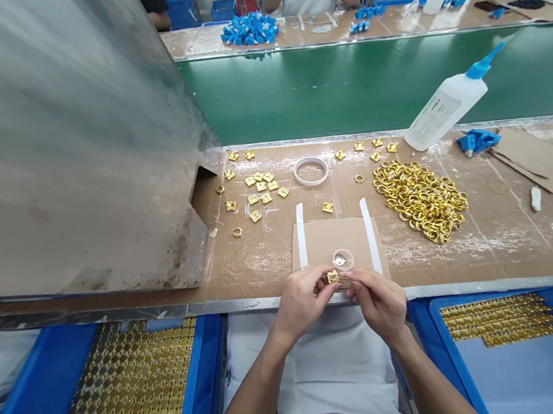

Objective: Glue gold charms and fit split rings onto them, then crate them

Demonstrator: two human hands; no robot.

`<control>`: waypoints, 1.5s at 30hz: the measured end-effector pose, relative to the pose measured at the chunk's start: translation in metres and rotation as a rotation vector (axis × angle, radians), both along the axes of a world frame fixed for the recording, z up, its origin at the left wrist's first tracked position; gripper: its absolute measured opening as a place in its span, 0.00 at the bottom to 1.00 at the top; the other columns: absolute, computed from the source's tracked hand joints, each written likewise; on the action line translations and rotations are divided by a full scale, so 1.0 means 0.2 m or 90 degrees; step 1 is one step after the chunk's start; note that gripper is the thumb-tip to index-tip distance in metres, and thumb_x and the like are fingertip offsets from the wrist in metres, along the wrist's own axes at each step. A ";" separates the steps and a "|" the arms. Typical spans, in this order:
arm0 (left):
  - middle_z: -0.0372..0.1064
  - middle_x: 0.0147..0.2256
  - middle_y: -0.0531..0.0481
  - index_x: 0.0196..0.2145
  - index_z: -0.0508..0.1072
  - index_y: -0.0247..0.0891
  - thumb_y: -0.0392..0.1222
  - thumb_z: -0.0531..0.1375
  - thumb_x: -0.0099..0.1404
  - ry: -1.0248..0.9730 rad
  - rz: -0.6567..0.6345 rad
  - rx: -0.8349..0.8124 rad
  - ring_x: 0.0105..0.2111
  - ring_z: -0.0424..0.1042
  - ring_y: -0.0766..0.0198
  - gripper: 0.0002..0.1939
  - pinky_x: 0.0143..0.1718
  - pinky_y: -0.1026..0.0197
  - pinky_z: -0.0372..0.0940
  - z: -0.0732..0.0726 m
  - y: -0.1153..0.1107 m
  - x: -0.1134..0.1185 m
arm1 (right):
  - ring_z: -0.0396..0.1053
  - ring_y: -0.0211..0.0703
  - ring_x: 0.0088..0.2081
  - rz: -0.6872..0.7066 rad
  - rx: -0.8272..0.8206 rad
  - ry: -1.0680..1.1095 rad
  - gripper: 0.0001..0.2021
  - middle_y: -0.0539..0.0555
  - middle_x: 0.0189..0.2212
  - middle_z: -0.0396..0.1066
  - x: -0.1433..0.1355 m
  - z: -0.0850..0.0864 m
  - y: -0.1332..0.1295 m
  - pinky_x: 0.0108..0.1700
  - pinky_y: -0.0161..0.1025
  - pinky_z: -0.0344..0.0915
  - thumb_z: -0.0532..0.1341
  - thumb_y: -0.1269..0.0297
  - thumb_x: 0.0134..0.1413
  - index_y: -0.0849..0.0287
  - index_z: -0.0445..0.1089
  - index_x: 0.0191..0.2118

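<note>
My left hand (304, 304) pinches a small square gold-coloured piece (333, 276) between thumb and fingers, just above the bench's front edge. Close on its right, my right hand (383, 300) is closed around a thin stick (346, 278), whose tip points at the gold piece. Whether the tip touches it I cannot tell. Right behind my fingers a small clear round dish (342, 252) with a bit of white in it sits on a cardboard pad (333, 235) edged by two white tape strips. A single gold square (328, 207) lies behind the pad.
Gold squares (266, 198) lie scattered at left, beside a metal housing (72, 145). A tape ring (312, 181), a heap of gold rings (421, 199) and a leaning white bottle (446, 109) are farther back. Blue trays (210, 369) flank my lap. Beyond the green belt (317, 88), people sit.
</note>
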State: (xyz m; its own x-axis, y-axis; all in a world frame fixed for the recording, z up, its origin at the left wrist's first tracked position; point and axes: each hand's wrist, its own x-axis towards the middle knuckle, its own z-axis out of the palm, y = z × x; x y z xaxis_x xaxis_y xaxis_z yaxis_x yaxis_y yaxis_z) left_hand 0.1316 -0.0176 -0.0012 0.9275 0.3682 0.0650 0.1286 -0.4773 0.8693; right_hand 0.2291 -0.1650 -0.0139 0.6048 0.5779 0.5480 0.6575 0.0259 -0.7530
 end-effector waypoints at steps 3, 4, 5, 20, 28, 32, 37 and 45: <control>0.77 0.28 0.52 0.43 0.77 0.38 0.37 0.62 0.67 -0.007 0.002 0.009 0.26 0.72 0.63 0.08 0.31 0.63 0.65 0.00 0.00 0.00 | 0.74 0.37 0.22 -0.012 0.000 -0.007 0.13 0.56 0.34 0.80 0.00 0.00 0.00 0.26 0.34 0.75 0.57 0.73 0.66 0.54 0.77 0.47; 0.77 0.28 0.52 0.43 0.77 0.38 0.37 0.62 0.67 -0.007 0.003 0.014 0.26 0.72 0.63 0.08 0.31 0.63 0.65 0.00 0.00 0.00 | 0.74 0.37 0.22 -0.014 0.002 -0.007 0.12 0.56 0.35 0.80 0.00 0.00 0.00 0.25 0.33 0.75 0.57 0.73 0.66 0.54 0.77 0.47; 0.76 0.28 0.52 0.43 0.77 0.38 0.36 0.62 0.66 -0.006 0.005 0.017 0.26 0.72 0.63 0.08 0.30 0.63 0.65 0.00 0.00 0.00 | 0.74 0.36 0.22 -0.014 0.004 -0.005 0.12 0.56 0.35 0.80 0.00 0.00 0.00 0.25 0.33 0.75 0.58 0.73 0.66 0.54 0.77 0.46; 0.77 0.29 0.52 0.43 0.78 0.38 0.34 0.63 0.65 -0.012 0.002 0.013 0.26 0.72 0.64 0.08 0.31 0.64 0.64 0.00 0.00 0.00 | 0.74 0.36 0.22 0.006 0.019 -0.008 0.13 0.56 0.37 0.81 -0.01 0.00 0.01 0.27 0.33 0.75 0.58 0.74 0.66 0.53 0.77 0.47; 0.76 0.28 0.52 0.41 0.78 0.37 0.34 0.63 0.65 -0.015 0.006 0.001 0.27 0.72 0.64 0.07 0.31 0.64 0.63 0.01 0.00 0.00 | 0.77 0.37 0.25 0.013 0.035 0.003 0.16 0.55 0.39 0.82 -0.01 0.00 0.02 0.27 0.32 0.75 0.58 0.77 0.63 0.51 0.77 0.49; 0.76 0.28 0.51 0.42 0.78 0.36 0.34 0.63 0.65 -0.016 0.006 0.005 0.27 0.72 0.63 0.08 0.31 0.64 0.63 0.00 0.00 0.00 | 0.77 0.38 0.25 0.023 0.028 0.006 0.16 0.55 0.39 0.82 -0.01 -0.01 0.02 0.29 0.34 0.76 0.58 0.76 0.64 0.51 0.77 0.49; 0.77 0.29 0.51 0.44 0.78 0.37 0.35 0.63 0.65 -0.014 0.000 0.008 0.26 0.72 0.63 0.09 0.32 0.63 0.63 0.00 0.00 0.00 | 0.75 0.37 0.23 0.014 -0.008 0.016 0.14 0.55 0.38 0.82 -0.01 -0.01 0.01 0.29 0.35 0.76 0.58 0.74 0.65 0.52 0.76 0.48; 0.76 0.28 0.51 0.44 0.78 0.38 0.35 0.62 0.66 -0.006 0.000 -0.015 0.26 0.72 0.64 0.09 0.31 0.64 0.63 0.00 0.00 0.00 | 0.74 0.36 0.22 0.014 0.023 0.064 0.12 0.54 0.36 0.80 -0.02 -0.01 0.00 0.25 0.32 0.73 0.57 0.74 0.66 0.53 0.76 0.46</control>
State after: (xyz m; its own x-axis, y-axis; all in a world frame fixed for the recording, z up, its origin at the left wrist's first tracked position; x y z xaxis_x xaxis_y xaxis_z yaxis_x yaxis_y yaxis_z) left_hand 0.1314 -0.0177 -0.0018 0.9269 0.3695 0.0659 0.1196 -0.4572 0.8813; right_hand 0.2252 -0.1653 -0.0153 0.6457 0.5725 0.5053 0.5774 0.0669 -0.8137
